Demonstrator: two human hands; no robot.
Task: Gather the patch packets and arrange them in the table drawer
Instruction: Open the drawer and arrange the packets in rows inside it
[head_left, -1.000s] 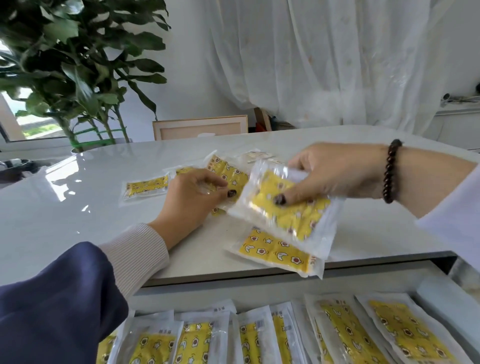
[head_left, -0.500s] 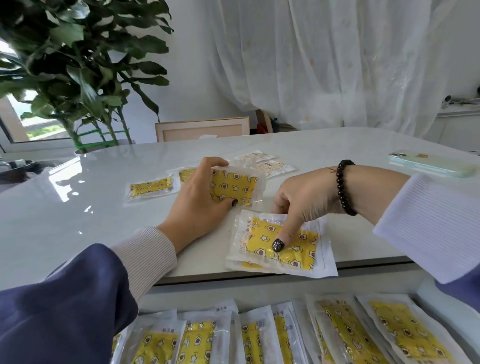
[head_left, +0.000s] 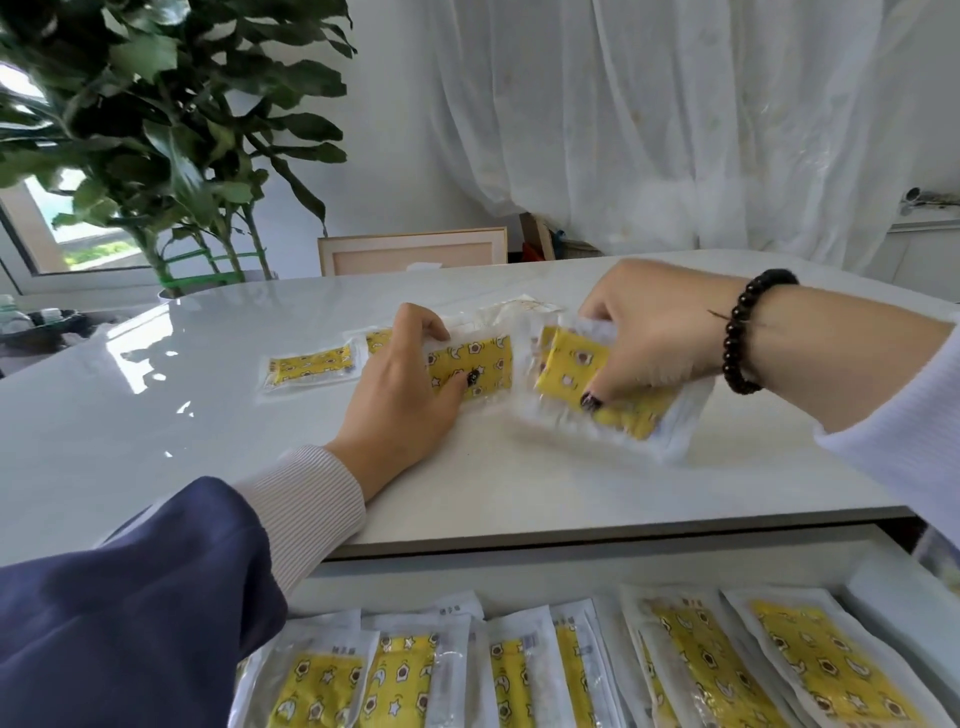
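Yellow patch packets in clear wrap lie on the white table (head_left: 156, 441). My left hand (head_left: 400, 400) grips one packet (head_left: 475, 364) at mid-table, thumb on its face. My right hand (head_left: 649, 338) holds a blurred stack of packets (head_left: 613, 405) just right of it, thumb on top, tilted. A small packet (head_left: 309, 366) lies flat to the left, and pale packets (head_left: 519, 309) sit behind. The open drawer (head_left: 571, 571) below the table edge holds several packets (head_left: 519, 675) in overlapping rows.
A large potted plant (head_left: 171, 156) stands at the table's far left. A wooden frame (head_left: 415, 252) leans behind the table. White curtains (head_left: 675, 119) hang at the back. A dark tray (head_left: 36, 327) sits at far left.
My right hand has carried its stack of packets from the table's front edge up and back toward the left hand's packet. My left hand has stayed on its packet.
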